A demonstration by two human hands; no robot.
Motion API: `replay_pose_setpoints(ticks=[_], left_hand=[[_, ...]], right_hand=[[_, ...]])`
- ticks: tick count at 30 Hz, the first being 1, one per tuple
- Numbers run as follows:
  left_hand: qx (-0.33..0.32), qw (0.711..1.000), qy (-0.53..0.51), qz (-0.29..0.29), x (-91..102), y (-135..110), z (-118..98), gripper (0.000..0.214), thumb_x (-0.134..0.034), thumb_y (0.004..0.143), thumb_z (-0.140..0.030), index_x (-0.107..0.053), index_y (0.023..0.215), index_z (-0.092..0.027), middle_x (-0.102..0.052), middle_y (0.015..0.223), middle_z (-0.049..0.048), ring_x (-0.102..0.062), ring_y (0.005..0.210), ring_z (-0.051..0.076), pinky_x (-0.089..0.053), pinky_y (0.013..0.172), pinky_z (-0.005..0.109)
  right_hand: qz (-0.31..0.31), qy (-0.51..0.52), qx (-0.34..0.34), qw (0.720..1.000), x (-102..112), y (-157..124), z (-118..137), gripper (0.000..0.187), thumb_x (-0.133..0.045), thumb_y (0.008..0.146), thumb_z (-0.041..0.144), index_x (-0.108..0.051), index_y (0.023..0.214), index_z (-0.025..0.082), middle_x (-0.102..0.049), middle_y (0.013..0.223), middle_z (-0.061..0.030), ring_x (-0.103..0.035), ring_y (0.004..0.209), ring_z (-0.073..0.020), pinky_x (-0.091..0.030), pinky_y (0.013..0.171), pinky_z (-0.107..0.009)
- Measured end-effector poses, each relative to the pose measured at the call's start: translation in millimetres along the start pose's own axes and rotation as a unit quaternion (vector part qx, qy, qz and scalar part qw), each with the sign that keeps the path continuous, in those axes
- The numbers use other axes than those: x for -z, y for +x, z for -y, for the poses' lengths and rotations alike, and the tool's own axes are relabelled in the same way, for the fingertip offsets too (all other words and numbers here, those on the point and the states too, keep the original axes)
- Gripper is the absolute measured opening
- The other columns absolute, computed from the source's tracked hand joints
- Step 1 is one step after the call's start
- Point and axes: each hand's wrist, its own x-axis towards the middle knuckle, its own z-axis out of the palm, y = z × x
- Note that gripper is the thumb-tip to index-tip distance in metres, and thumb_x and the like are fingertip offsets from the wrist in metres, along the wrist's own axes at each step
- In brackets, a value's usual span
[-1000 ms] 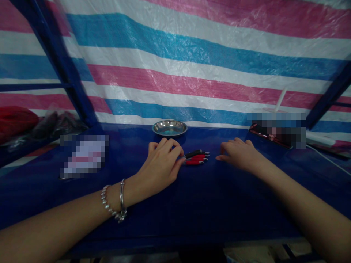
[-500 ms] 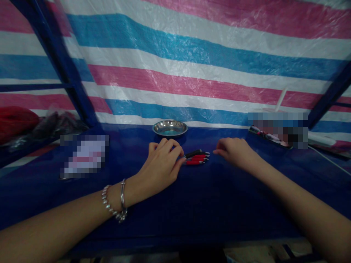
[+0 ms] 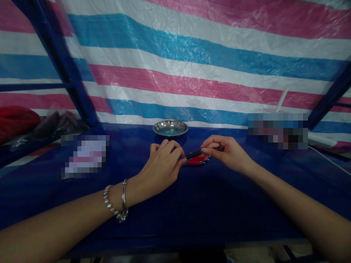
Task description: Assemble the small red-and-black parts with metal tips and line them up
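A black-gripped pen [image 3: 193,155] is held between my two hands, tilted slightly up toward the right. My left hand [image 3: 164,162] pinches its left end between thumb and fingers, and hides that end. At the tip end, my right hand [image 3: 223,151] is closed with thumb and forefinger on the pen's metal point. Just behind and below lie several red pens [image 3: 194,162] side by side on the blue table [image 3: 208,212], partly covered by the black pen and my fingers. Silver bracelets circle my left wrist.
A shiny metal dish [image 3: 170,128] stands at the table's back edge. To the left lies a blurred-out flat item [image 3: 86,155]; at the back right is a blurred-out object [image 3: 276,129] with a white cable. Blue frame posts [image 3: 59,62] and a striped sheet enclose the table.
My right hand has moved left and closed on the tip of the black pen. My left hand keeps its hold, nearly unmoved.
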Motion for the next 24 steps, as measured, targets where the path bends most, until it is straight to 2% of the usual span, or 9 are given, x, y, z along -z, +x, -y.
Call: replay_pose_setpoints(ticks=[12, 24], left_hand=[[0.003, 1.000, 0.000, 0.000, -0.2, -1.0, 0.1, 0.007, -0.045, 0.082, -0.017, -0.051, 0.084, -0.017, -0.053, 0.091, 0.0031, -0.043, 0.086, 0.020, -0.027, 0.068, 0.033], [0.007, 1.000, 0.000, 0.010, -0.9, -0.4, -0.2, 0.006, -0.045, 0.082, -0.018, -0.050, 0.084, -0.017, -0.053, 0.091, 0.0031, -0.044, 0.087, 0.020, -0.027, 0.068, 0.034]], right_hand=[[0.018, -0.049, -0.011, 0.999, 0.0, -0.6, 1.1, 0.013, -0.060, 0.066, 0.024, -0.053, 0.075, 0.017, -0.062, 0.064, 0.0014, -0.059, 0.058, -0.0106, -0.045, 0.056, -0.024], [0.037, -0.031, -0.023, 0.999, -0.3, -0.8, -2.3, 0.010, -0.057, 0.070, 0.025, -0.052, 0.073, 0.017, -0.062, 0.063, 0.0009, -0.058, 0.057, -0.0102, -0.045, 0.059, -0.025]])
